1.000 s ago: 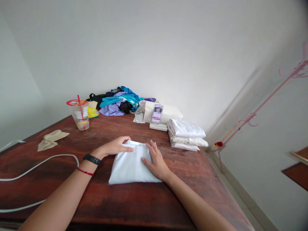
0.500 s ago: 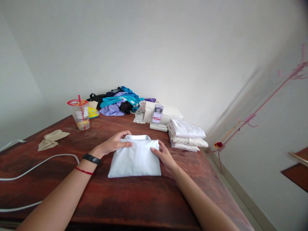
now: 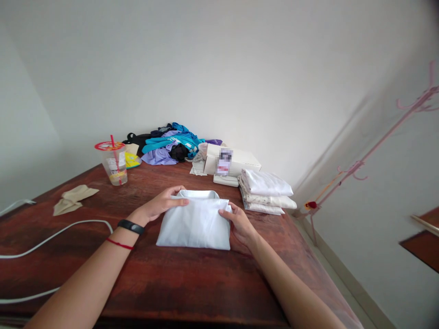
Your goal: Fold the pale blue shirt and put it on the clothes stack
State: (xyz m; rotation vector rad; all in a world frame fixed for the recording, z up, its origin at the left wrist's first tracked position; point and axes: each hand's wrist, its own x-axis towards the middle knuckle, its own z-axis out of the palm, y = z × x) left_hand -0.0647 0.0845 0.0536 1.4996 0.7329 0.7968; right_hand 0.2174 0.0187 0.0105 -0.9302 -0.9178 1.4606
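Note:
A folded pale blue-white garment (image 3: 195, 224) lies on the dark red wooden table (image 3: 171, 278) in front of me. My left hand (image 3: 159, 205) grips its far left corner, thumb on top, fingers curled round the edge. My right hand (image 3: 240, 224) holds the garment's right edge, fingers closed on the cloth. The far edge of the garment is lifted slightly off the table. A black band and a red string sit on my left wrist.
A stack of folded white clothes (image 3: 265, 192) lies right of the garment. Behind it stands a white box (image 3: 231, 161). A heap of blue, purple and black clothes (image 3: 171, 144) fills the far corner. A plastic cup with a red straw (image 3: 114, 162), a beige cloth (image 3: 72, 198) and white cables (image 3: 51, 235) lie left.
My right hand slid from lying flat on the garment to gripping its right edge. The garment has shifted away from me and its far edge has risen.

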